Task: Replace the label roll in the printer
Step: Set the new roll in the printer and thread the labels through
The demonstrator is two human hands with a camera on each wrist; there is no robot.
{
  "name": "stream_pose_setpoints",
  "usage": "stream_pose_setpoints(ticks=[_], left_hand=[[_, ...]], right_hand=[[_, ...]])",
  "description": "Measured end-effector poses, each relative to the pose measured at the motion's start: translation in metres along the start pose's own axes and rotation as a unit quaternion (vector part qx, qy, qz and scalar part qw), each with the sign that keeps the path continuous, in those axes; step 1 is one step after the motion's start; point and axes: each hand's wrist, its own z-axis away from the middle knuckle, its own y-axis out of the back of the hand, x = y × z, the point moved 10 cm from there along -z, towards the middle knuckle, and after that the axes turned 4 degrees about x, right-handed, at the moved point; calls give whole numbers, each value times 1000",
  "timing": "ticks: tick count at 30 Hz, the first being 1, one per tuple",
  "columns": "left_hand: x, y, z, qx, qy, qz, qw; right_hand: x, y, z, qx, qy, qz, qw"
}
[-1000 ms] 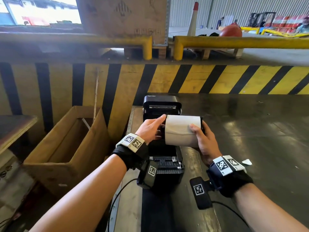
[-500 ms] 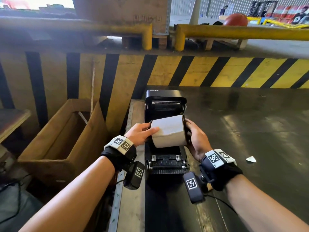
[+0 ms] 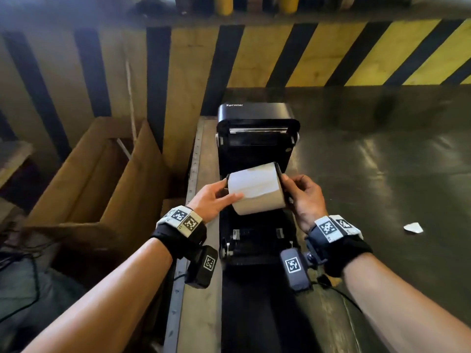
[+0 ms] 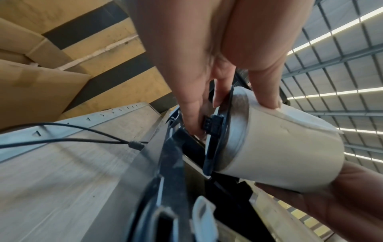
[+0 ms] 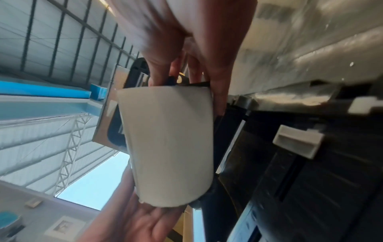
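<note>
The black printer (image 3: 257,128) stands with its lid raised and its bay open. Both hands hold a white label roll (image 3: 254,189) over the bay, slightly tilted, with a black holder disc (image 4: 215,139) at each end. My left hand (image 3: 224,192) pinches the left end, thumb on the paper and fingers on the disc hub. My right hand (image 3: 288,187) grips the right end disc with curled fingers. In the left wrist view the roll (image 4: 279,147) hangs just above the printer's edge. Seen from the right wrist, the roll (image 5: 170,144) sits between both hands.
An open cardboard box (image 3: 89,179) stands left of the printer, beside a yellow-and-black striped wall (image 3: 331,54). A scrap of white paper (image 3: 413,228) lies on the dark table to the right. A thin cable (image 4: 72,131) runs along the metal strip at the left.
The roll has come down from in front of the raised lid to just over the open bay and tilted. My left thumb has slid onto the paper. The head view has tipped downward.
</note>
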Motion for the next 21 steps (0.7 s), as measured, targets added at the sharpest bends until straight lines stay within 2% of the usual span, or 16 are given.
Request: stream_pose_setpoints(ticks=[3,14,17,21], left_hand=[[0,-2,-9,6,-8,-26,1000],[-3,-2,-8,14,-11,-40,999],[-4,-4,-8,9,-5,-48,999],[-10,-1,-12,19,7,-52,998]], right_hand=[[21,-3,-9,2,-52,-46,998],[24,-2,-12,16,-67,-62,996],[18,0,-12,6,-46,-19,999],[2,-3,-16,-57,3,56,997]])
